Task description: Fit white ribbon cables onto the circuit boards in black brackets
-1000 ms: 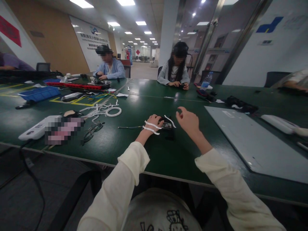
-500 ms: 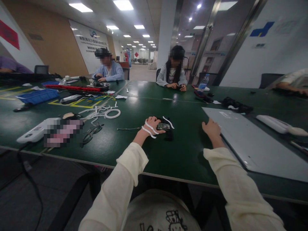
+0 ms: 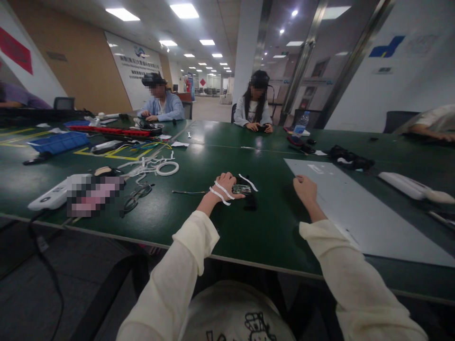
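A small green circuit board (image 3: 242, 189) lies on the table with black parts around it. My left hand (image 3: 223, 185) rests on its left side, thumb along the near edge and fingers over the far side, holding it. Two white strips cross the back of this hand, and another white strip (image 3: 249, 182) curves beyond the board. To the left of the wrist runs a thin cable (image 3: 188, 192). My right hand (image 3: 306, 192) is closed, fingers curled together, at the left edge of a flat grey panel (image 3: 355, 203). What its fingers hold, if anything, is hidden.
Left of me lie a white ring (image 3: 167, 168) with tangled strips, glasses (image 3: 137, 196), a white power strip (image 3: 53, 194) and a blue tray (image 3: 60, 142). A water bottle (image 3: 301, 124) and a black bundle (image 3: 350, 157) are farther right. Two people sit across the table.
The right hand's fingers have curled closed and the hand has shifted slightly left. The grey panel has moved left and lies flatter. My left hand stays on the circuit board.
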`<state>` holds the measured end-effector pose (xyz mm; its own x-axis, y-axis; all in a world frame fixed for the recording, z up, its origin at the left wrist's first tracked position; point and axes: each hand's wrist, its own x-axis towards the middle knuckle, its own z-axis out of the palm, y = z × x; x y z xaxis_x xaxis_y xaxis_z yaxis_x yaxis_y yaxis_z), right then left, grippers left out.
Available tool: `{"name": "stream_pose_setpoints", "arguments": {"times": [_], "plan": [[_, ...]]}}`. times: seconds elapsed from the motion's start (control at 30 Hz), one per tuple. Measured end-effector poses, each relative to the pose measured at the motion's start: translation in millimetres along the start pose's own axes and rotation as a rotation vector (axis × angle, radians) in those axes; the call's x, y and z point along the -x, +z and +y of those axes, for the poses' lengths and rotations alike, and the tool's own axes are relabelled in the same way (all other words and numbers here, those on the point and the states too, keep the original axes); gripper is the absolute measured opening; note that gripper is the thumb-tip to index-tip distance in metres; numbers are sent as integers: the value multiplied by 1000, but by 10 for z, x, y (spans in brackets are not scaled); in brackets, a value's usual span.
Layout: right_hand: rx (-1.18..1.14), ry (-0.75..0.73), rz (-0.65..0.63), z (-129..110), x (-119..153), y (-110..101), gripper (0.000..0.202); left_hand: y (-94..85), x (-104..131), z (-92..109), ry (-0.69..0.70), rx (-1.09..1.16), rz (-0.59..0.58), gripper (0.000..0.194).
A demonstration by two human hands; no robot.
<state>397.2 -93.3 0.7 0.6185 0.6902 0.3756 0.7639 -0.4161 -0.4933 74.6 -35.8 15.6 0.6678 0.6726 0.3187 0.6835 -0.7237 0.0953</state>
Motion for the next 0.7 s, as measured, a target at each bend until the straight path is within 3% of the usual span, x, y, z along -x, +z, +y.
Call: {"name": "stream_pose_setpoints", "arguments": {"times": [0.33, 0.53, 0.7], "plan": [[-132, -127, -94, -318, 212, 26, 37, -56, -21, 23, -7, 27, 116, 55], [-195, -166, -144, -426, 330, 30, 38, -196, -16, -132, -88, 86, 310, 47], [-223, -205, -192, -517, 418, 10, 37, -274, 23, -270, -134, 110, 380, 45]]}}
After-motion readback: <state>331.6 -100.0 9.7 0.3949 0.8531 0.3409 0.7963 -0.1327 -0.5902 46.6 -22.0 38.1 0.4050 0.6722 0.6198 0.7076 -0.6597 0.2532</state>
